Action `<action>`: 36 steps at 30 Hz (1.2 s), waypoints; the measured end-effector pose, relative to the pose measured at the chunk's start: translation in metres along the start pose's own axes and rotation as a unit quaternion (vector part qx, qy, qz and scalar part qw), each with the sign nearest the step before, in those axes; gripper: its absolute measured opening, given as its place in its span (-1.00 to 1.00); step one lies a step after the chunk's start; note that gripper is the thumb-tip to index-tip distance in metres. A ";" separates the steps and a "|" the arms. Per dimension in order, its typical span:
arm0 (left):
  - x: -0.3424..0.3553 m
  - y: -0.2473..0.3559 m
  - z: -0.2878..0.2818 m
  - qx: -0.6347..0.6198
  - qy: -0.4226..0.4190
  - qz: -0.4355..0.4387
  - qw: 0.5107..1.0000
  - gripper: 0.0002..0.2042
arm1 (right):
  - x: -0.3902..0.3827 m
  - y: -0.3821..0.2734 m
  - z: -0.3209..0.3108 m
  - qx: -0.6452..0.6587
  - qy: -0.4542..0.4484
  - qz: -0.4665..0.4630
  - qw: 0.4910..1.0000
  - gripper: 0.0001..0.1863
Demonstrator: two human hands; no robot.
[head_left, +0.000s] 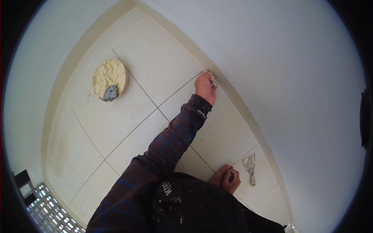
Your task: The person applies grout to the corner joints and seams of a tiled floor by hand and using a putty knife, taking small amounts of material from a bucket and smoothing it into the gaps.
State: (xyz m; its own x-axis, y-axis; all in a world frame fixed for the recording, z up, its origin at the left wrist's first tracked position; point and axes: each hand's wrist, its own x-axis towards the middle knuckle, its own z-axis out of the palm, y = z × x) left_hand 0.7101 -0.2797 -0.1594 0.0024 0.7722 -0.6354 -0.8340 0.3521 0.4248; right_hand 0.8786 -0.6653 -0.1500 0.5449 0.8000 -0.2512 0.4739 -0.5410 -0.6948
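One pale wad (pixel 212 80): gripped in the left hand (pixel 205 86), beside the skirting (pixel 243 106); loose crumbs could drop if squeezed hard.
Right hand (pixel 232 181): curled low near the body; pale stuff shows, firm hold or mere smear, cannot tell.
Scraper (pixel 250 164): flat on the floor (pixel 120 128) just beside the right hand; a careless shift might knock it.
Tub (pixel 126 82): well apart, uncovered; its cream paste (pixel 108 73) may dry; grey blade (pixel 110 93) could slip deeper.
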 end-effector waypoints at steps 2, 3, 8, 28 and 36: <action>-0.003 0.003 0.004 0.016 0.014 0.012 1.000 -0.81 | 0.001 -0.002 0.000 -0.002 0.001 -0.010 1.000 -0.85; -0.003 0.005 0.002 0.039 0.007 0.020 0.999 -0.81 | 0.000 -0.002 0.000 -0.002 0.001 -0.011 1.000 -0.85; -0.023 0.007 0.008 0.090 0.010 0.036 0.995 -0.81 | -0.004 0.002 0.000 0.009 0.002 0.000 1.000 -0.84; -0.040 -0.005 0.001 0.292 -0.011 0.274 0.916 -0.71 | -0.005 0.005 -0.004 -0.013 0.004 -0.018 1.000 -0.84; 0.017 0.044 -0.033 0.593 0.105 0.456 0.655 -0.60 | -0.005 -0.003 -0.009 0.003 -0.022 0.033 0.999 -0.86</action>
State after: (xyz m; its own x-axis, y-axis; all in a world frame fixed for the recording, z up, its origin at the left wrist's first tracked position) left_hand 0.6553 -0.2686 -0.1724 -0.3785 0.9017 0.2091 0.5804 0.0552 0.8125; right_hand 0.8803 -0.6698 -0.1406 0.5437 0.7732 -0.3264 0.4338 -0.5918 -0.6794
